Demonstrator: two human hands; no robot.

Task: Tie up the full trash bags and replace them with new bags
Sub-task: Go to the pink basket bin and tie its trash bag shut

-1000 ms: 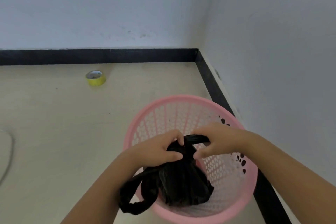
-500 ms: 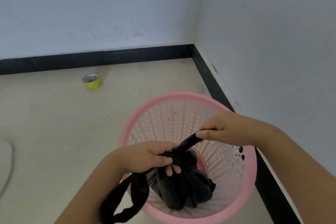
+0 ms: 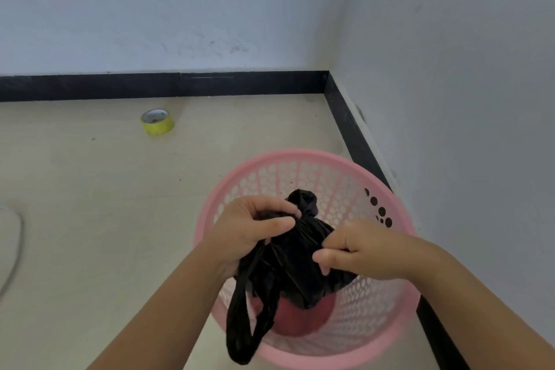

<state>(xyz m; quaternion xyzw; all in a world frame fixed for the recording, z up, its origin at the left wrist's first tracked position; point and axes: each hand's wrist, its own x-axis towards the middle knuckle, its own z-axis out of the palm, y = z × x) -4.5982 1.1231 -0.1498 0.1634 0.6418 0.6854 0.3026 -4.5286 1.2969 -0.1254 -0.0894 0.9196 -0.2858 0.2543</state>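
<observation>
Head view: the left hand (image 3: 249, 234) grips the gathered neck of the crumpled black plastic trash bag (image 3: 297, 261), fingers curled round it, while the right hand (image 3: 363, 252) pinches the plastic opposite. The bag hangs over the round pink perforated plastic basket (image 3: 399, 303), one handle loop dangling.

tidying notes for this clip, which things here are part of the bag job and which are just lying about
Part of the job:
- black plastic trash bag, knotted at the top
- round pink perforated plastic basket
- left hand and right hand, both gripping the bag

Just lying about:
- yellow roll of tape on the floor
- pale cable at the left edge
</observation>
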